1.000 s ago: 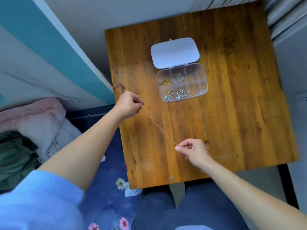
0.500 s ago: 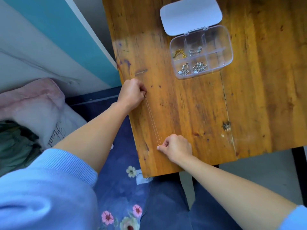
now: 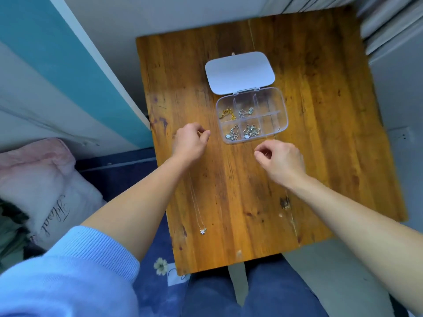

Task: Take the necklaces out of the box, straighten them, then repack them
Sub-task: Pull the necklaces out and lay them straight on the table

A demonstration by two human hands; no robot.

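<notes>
The only writing in view is a looping black script on the pale pink cushion (image 3: 49, 179) at the left, too slanted and cut off to read with any certainty. A worn wooden table (image 3: 320, 156), its planks orange-brown, glossy and marked with dark knots and stains, carries a small clear plastic organizer box (image 3: 282, 110) with rounded corners and thin dividers forming six compartments. Its frosted white lid (image 3: 239, 73) is hinged back flat on the table beyond the box. A gold-coloured chain (image 3: 226, 113) is bunched in the far-left compartment, a silver chain (image 3: 246, 112) in the far-middle one, and two more tangled silver chains (image 3: 242, 132) fill the near-left and near-middle compartments; the two right-hand ones look bare. One fine necklace (image 3: 197, 209) lies stretched out nearly straight on the table along the left edge, well apart from the box, its small sparkling pendant (image 3: 202, 230) at the near end. The left hand (image 3: 190, 143) hovers just left of the box with fingers loosely curled and thumb near forefinger, holding nothing visible. The right hand (image 3: 280, 161) hovers just in front of the box, fingers likewise curled in a loose pinch with nothing seen in it. A ribbed light-blue sleeve (image 3: 75, 266) is pushed up the left arm.
</notes>
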